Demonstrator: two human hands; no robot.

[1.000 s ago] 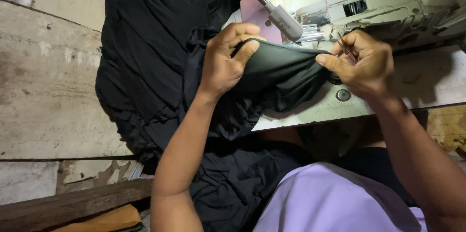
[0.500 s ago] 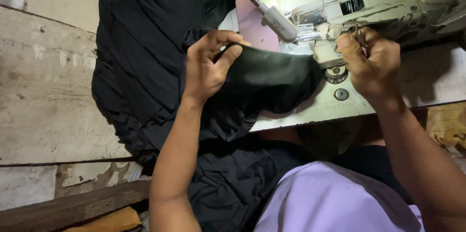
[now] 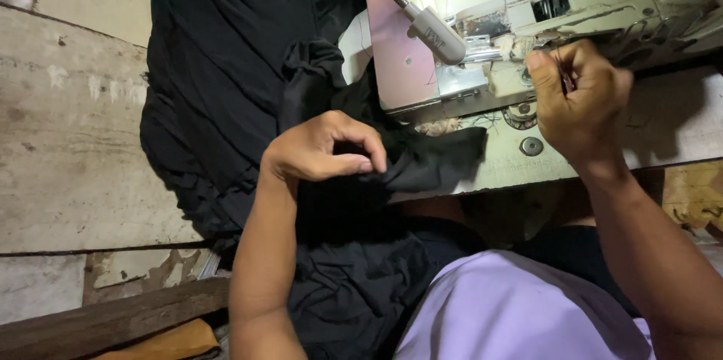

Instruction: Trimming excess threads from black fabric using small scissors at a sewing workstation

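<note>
My left hand is curled over the black fabric, thumb and fingertips pinched on a fold of it at the near edge of the sewing table. That fold lies flat on the table just in front of the sewing machine, with its far tip reaching toward the pale pink plate on the machine's left side. The rest of the cloth is one large dark mass: it hangs off the table's left edge, piles up over the worn wooden floor and runs down across my lap.

My right hand is raised at the front of the machine, close to the needle area, fingers drawn together around something thin and dark. I think it is a small tool or a thread end, but it is too small to tell which. It touches no cloth.

Judging from how things lie, the cloth is gathered and brought to the machine, yet nothing sits under the presser foot: the fold stops short of it, on the table's near side. The small flexible lamp points down at the stitching spot, which is bare of fabric. So I judge the seam here as not yet begun; what seems left is feeding the pinched edge in and stitching it. Whether any other part of the black cloth is already sewn I cannot tell.
</note>
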